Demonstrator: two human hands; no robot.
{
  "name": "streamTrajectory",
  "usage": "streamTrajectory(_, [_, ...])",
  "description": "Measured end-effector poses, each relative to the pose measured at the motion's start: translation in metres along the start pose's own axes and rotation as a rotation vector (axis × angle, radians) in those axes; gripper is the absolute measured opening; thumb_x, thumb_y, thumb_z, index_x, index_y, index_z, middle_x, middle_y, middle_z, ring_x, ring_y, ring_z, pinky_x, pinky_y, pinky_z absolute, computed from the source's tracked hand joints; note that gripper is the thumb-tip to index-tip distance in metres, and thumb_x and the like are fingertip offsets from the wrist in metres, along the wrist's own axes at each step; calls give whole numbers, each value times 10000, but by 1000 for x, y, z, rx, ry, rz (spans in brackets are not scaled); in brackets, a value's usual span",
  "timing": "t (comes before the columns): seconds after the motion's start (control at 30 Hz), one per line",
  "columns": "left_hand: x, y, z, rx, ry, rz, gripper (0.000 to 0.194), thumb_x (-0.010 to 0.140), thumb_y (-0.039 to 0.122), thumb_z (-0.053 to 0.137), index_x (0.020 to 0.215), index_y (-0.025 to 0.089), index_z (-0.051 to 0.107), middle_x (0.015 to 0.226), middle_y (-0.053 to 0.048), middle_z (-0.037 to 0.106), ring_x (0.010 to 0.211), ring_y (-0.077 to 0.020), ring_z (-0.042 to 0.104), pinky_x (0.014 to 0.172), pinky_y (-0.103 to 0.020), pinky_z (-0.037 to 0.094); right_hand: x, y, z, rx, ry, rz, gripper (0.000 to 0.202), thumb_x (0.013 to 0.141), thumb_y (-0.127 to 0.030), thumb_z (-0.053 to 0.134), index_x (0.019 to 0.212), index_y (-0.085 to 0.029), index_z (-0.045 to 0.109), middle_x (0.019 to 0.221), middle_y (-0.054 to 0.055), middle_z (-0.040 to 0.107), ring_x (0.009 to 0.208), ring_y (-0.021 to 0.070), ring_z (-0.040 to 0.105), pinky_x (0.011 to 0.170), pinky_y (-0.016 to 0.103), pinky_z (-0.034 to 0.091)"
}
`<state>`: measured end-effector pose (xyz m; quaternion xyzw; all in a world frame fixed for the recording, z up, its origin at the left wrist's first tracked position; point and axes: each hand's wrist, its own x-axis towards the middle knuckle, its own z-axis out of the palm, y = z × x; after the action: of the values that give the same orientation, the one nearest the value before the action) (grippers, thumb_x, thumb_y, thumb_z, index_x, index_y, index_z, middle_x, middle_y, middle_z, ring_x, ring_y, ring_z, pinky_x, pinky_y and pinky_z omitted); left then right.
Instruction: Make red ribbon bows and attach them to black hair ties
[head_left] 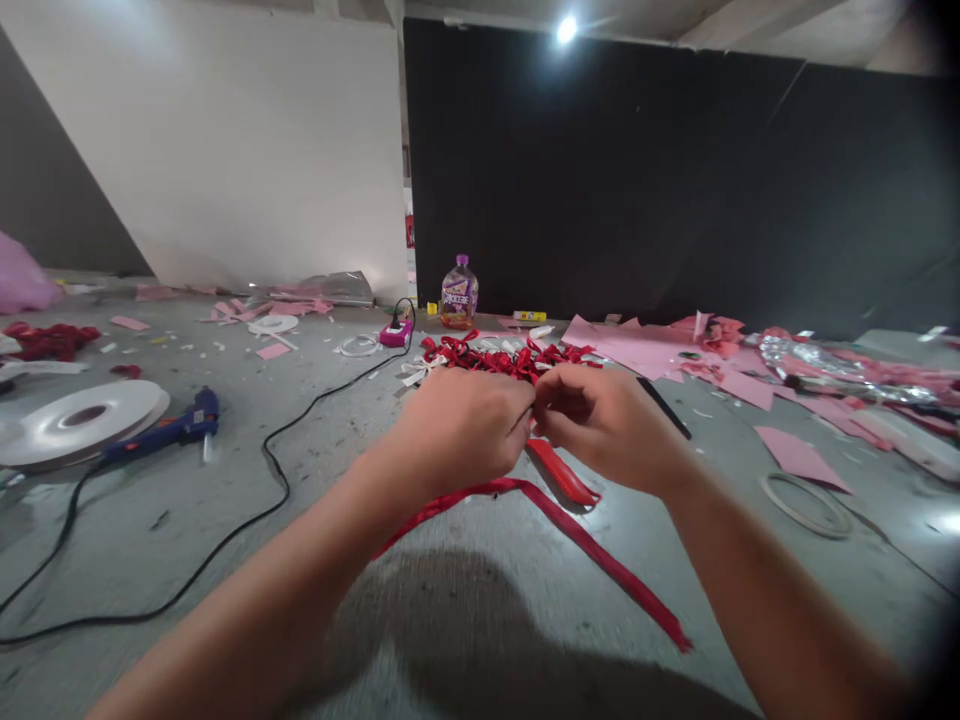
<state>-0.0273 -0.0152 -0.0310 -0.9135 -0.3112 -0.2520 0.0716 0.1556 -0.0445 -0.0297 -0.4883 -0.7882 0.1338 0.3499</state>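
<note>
My left hand (472, 425) is closed, its fingertips pinched together and meeting those of my right hand (611, 425). The right thumb and fingers are curled in a pinch as well. Whatever sits between the fingertips is small and mostly hidden. Below the hands a long red ribbon (592, 555) lies bent on the grey surface, partly behind my left forearm. Under the fingers is a slim red object (564, 475) with a split end; its kind is unclear. Just beyond the hands lies a pile of red ribbon bows (510, 355), with some white ones mixed in.
A blue glue gun (169, 430) lies by a white ribbon spool (82, 425) at left, its black cord (277, 480) running across the surface. A purple-capped bottle (459, 290) and glue stick (529, 316) stand behind. Pink paper scraps (802, 455) cover the right side.
</note>
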Motion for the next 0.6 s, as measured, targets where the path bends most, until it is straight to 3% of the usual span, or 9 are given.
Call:
streamTrajectory(0.13, [1,13,13,118,-113,143,151,821,171,504,739,167,630,676,-31,675,564,-174,604,479,-310,221,-32,14,5,-63,7,99,124,834,-202,590,753,-178,681,610,-14,649,546,110,567,507,249,412])
streamTrajectory(0.23, [1,25,25,143,-199,210,144,802,144,521,719,162,637,710,-56,701,591,-200,638,475,-318,225,-54,31,15,127,-58,180,186,875,-257,560,780,-174,696,597,5,660,523,124,604,498,257,450])
streamTrajectory(0.37, [-2,31,41,182,-277,209,168,808,131,520,747,159,675,740,-75,727,614,-219,653,481,-314,240,-64,55,35,579,-73,371,297,853,-423,622,726,-161,682,577,40,668,497,152,648,489,286,530])
streamTrajectory(0.5, [-14,31,51,177,-303,184,195,842,141,510,829,176,701,749,-60,732,603,-200,635,492,-305,262,-68,63,49,687,-100,397,379,799,-529,667,725,-158,680,630,41,667,544,164,681,501,301,574])
streamTrajectory(0.6, [-31,32,54,154,-267,168,178,845,142,519,803,180,687,690,-34,705,589,-190,622,495,-303,281,-74,58,53,705,-123,386,374,806,-526,673,781,-153,686,683,36,680,593,159,704,540,288,597])
